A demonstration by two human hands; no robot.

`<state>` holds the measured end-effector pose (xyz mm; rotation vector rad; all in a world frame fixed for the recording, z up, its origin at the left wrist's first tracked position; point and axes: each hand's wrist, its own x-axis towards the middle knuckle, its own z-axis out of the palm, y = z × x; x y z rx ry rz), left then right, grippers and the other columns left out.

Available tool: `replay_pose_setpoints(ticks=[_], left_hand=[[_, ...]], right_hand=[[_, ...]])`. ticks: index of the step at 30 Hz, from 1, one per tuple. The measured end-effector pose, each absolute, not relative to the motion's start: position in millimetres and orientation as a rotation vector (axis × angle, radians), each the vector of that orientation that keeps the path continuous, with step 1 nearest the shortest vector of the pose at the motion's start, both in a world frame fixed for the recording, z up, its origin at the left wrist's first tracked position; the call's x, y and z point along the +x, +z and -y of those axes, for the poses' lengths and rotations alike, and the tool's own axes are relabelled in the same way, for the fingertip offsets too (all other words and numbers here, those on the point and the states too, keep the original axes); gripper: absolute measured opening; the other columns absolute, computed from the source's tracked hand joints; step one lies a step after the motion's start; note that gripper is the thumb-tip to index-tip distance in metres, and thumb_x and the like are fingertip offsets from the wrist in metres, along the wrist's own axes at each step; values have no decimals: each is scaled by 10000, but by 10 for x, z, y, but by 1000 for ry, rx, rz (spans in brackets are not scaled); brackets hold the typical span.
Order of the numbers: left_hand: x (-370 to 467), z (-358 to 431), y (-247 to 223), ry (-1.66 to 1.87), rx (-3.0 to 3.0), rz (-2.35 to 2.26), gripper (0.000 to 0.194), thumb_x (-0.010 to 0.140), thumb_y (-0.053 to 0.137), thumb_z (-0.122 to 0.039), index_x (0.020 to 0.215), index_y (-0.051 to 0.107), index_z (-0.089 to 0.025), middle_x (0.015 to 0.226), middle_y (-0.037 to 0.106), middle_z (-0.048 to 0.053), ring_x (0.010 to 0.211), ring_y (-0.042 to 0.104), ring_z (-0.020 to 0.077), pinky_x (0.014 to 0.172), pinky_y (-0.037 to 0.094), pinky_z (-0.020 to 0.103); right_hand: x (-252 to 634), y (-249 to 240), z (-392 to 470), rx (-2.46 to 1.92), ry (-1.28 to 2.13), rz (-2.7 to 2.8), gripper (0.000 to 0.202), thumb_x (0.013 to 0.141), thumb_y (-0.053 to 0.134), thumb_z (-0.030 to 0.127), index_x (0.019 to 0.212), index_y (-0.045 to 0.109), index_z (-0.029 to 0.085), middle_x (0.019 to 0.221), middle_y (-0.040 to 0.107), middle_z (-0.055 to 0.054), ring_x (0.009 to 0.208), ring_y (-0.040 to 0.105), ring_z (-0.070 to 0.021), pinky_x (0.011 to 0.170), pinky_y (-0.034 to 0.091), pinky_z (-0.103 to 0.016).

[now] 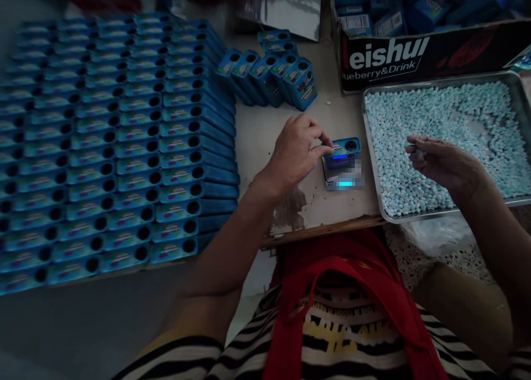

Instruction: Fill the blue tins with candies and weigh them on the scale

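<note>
A blue plastic candy box (352,145) with a dark round opening in its top stands on a small digital scale (332,176), whose display glows cyan. Thumb and forefinger of my left hand (296,150) close on the left end of this box. To the right, a metal tray (375,183) is spread with small pale-blue candies (398,181). Above them hovers my right hand (448,167), its fingers pinched together around a few candies; how many is hidden.
Rows of upright blue boxes (136,164) fill the left side. Several more boxes (271,76) lean together behind my left hand. A black carton (415,62) of blue boxes stands behind the tray. Below the tray lies a clear plastic bag (440,236). The wooden table's front edge (323,230) is chipped.
</note>
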<state>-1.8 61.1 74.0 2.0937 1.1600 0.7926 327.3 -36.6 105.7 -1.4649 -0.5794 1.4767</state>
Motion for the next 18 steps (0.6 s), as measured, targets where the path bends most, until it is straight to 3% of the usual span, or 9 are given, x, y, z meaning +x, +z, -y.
replay_pose_setpoints(ticks=[9,14,18], left_hand=[[146,-584,1003,874,2109,-1168,153,851,873,-139,835,779,-259,1059,744,49,1114,677,304,1143,543,512],[530,-397,1343,975,2191,-1004,162,906,882,-103,886,795,-239,1005,785,13,1076,743,243,1074,592,460],[886,-259,1481,693,2287,-881,115,957,824,-163,958,821,-278,1069,808,-59,1169,770,190,1112,597,395]], right_hand=[[3373,954,435,-1442,1488,635,100,854,873,225,929,806,220,905,714,-36,754,664,-121,612,593,-193],[3067,1035,399,-1388,1469,818,306,925,814,565,942,765,263,909,740,-52,864,718,-200,692,633,-296],[2715,1121,330,-1324,1499,1018,509,979,637,774,898,656,273,862,714,-48,868,708,-222,671,602,-319]])
